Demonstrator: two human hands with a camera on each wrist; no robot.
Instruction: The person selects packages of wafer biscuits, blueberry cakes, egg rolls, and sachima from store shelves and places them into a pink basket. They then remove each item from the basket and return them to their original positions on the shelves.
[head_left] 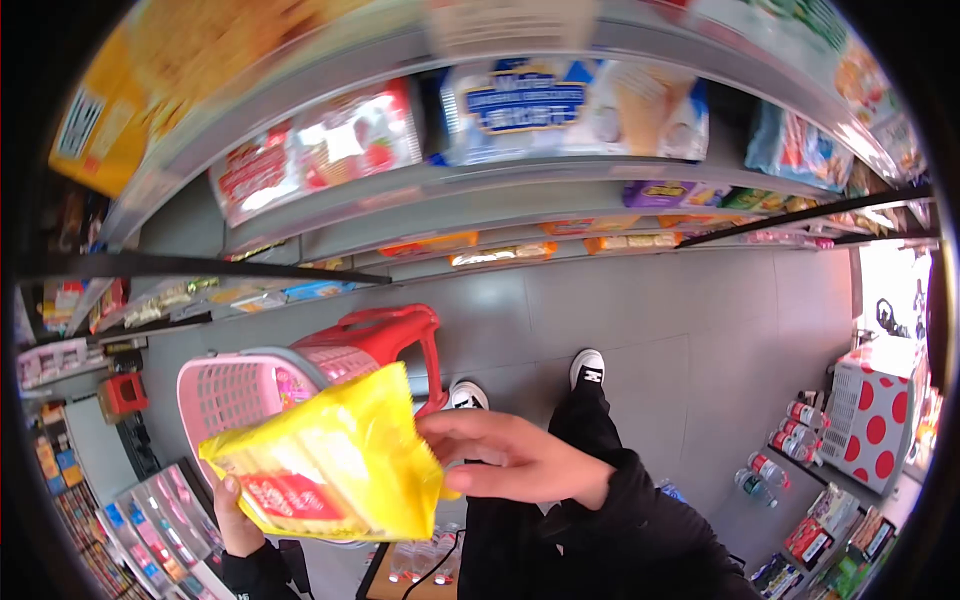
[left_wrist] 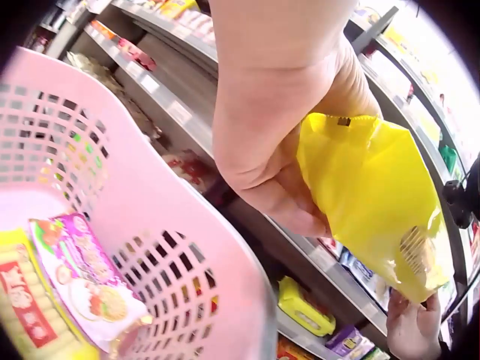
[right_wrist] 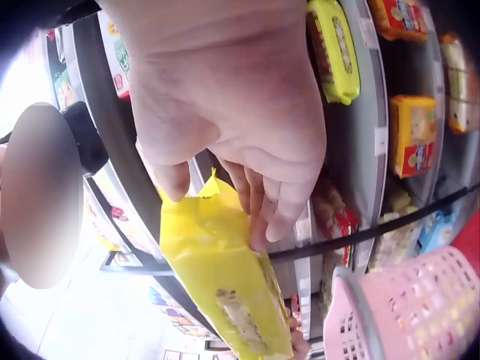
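Observation:
Both hands hold a yellow snack packet (head_left: pixel 345 460) with a red label, tilted over a pink shopping basket (head_left: pixel 215 385). At the packet's lower left corner, my left hand (head_left: pixel 238 520) grips the edge, thumb on the front; the left wrist view shows that hand (left_wrist: pixel 277 120) with fingers curled behind the yellow wrapper (left_wrist: pixel 371 195). My right hand (head_left: pixel 520 460) pinches the opposite end, and in the right wrist view the packet end sits between the thumb and fingers of that hand (right_wrist: pixel 232 127). Inside the basket lie a purple-and-white packet (left_wrist: pixel 86 277) and a yellow packet (left_wrist: pixel 30 300) with a red label.
Shelves ahead carry a blue-and-white biscuit bag (head_left: pixel 570 110), a red-and-white packet (head_left: pixel 320 150) and orange packs (head_left: pixel 430 243). A red plastic handle part (head_left: pixel 395 325) adjoins the basket. Water bottles (head_left: pixel 795 440) and a red-dotted box (head_left: pixel 875 420) stand at right on the grey floor (head_left: pixel 640 310).

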